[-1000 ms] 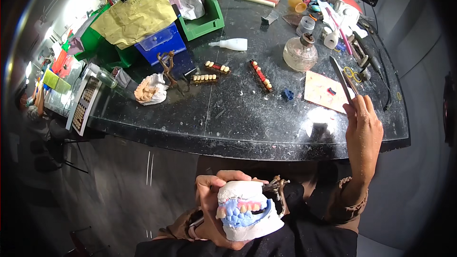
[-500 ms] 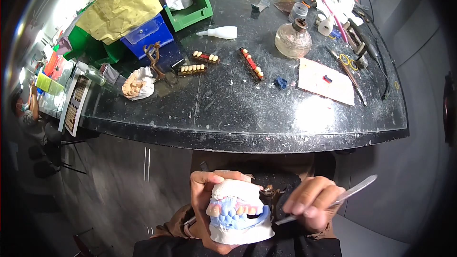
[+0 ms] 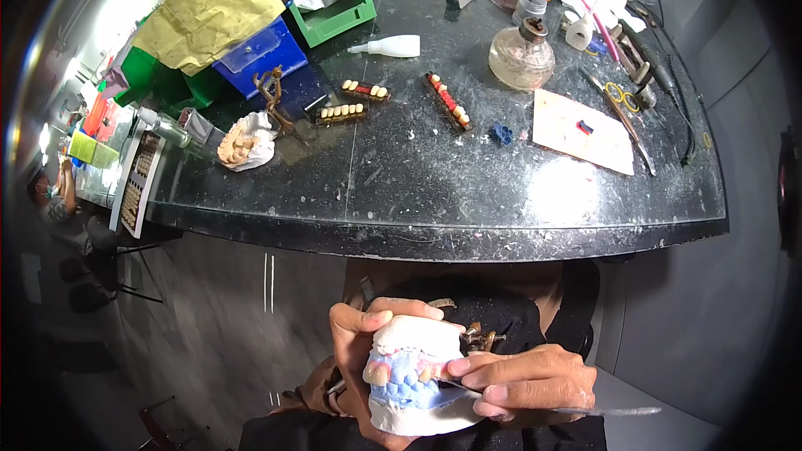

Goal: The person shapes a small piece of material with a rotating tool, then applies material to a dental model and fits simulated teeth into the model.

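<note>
My left hand [image 3: 352,334] is wrapped round a plaster dental model [image 3: 415,336] in front of my lap. Its upper and lower white halves stand together, with a light-blue arch [image 3: 404,391] and artificial teeth set in pink wax between them. A brass articulator [image 3: 482,337] shows behind the model. My right hand [image 3: 539,382] grips a slim metal dental spatula [image 3: 614,411]. The spatula's working end reaches to the teeth on the model's right side, where my fingertips touch or nearly touch them. Those fingers partly cover that tip.
Beyond my lap, a dark bench [image 3: 401,225] carries tooth strips [image 3: 449,102], another plaster model [image 3: 248,142], a glass spirit lamp [image 3: 521,57], a white squeeze bottle [image 3: 393,46] and a wax-marked card [image 3: 576,129]. Green [image 3: 334,21] and blue bins [image 3: 263,58] stand at the back left.
My right hand has moved left to the model, bringing the spatula from beside it to the teeth. The spatula's outer end has dropped lower. My left hand still holds the model.
</note>
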`<state>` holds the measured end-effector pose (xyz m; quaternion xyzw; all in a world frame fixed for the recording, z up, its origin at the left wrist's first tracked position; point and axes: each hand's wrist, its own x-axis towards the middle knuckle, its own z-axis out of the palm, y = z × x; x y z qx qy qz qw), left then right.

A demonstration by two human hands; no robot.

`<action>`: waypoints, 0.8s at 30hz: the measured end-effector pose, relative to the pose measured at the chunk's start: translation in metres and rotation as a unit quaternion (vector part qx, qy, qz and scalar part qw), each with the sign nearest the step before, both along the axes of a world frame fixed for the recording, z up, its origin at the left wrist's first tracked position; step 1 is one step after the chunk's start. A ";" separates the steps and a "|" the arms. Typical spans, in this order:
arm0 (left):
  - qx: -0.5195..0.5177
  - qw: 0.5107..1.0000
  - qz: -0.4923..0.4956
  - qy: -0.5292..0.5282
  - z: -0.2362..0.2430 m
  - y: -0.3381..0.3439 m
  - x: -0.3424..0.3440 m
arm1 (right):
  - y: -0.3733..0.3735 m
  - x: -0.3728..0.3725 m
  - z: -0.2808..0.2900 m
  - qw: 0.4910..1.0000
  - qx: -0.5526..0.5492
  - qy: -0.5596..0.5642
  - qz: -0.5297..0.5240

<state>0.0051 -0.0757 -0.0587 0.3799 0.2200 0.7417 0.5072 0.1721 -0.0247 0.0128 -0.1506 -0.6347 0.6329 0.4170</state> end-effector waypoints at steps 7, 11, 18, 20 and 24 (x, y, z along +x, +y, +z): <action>0.021 0.999 0.016 -0.027 0.002 0.004 0.004 | -0.002 -0.004 0.007 0.997 0.051 -0.048 -0.011; 0.033 0.999 0.000 -0.025 0.008 0.006 0.011 | -0.007 0.003 0.018 0.995 0.056 -0.073 -0.026; -0.045 0.997 0.047 0.044 0.003 -0.005 0.001 | 0.005 -0.005 0.009 0.994 0.079 -0.076 0.005; -0.037 0.998 0.038 0.025 0.006 -0.003 0.006 | 0.003 0.000 0.014 0.993 0.090 -0.076 -0.009; -0.025 0.998 0.029 0.040 0.007 -0.001 0.003 | -0.002 -0.001 0.001 0.993 0.096 -0.057 -0.034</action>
